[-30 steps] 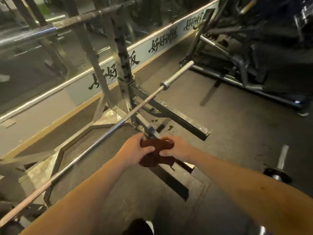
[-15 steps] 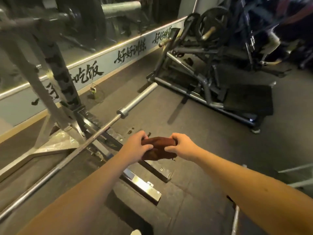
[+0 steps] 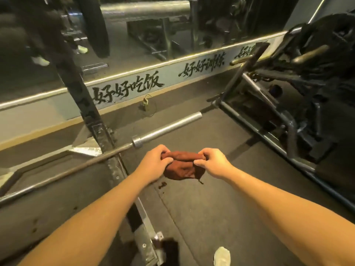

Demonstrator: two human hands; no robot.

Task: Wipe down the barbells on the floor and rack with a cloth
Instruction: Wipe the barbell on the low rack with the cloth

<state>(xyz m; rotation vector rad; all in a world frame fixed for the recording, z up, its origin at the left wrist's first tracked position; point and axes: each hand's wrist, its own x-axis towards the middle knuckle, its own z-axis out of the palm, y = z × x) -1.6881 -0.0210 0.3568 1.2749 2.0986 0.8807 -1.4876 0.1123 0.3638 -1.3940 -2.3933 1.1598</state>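
A dark brown cloth (image 3: 182, 166) hangs bunched between my two hands in front of me. My left hand (image 3: 153, 162) grips its left end and my right hand (image 3: 211, 163) pinches its right end. Just beyond them a steel barbell (image 3: 76, 167) lies low across the rack (image 3: 90, 104), running from the lower left up to its bare silver sleeve (image 3: 167, 129). The cloth is held short of the sleeve, apart from the bar. Another thick bar sleeve (image 3: 144, 9) shows at the top, whether real or mirrored I cannot tell.
The rack's base rail (image 3: 142, 233) runs along the floor toward my feet; my shoe (image 3: 221, 256) is at the bottom. A black weight machine (image 3: 288, 116) fills the right side. A mirror wall with a lettered band (image 3: 172, 77) runs behind.
My view has swung right and closer to the barbell's sleeve end. Both hands keep holding the cloth, now pulled a little wider apart.
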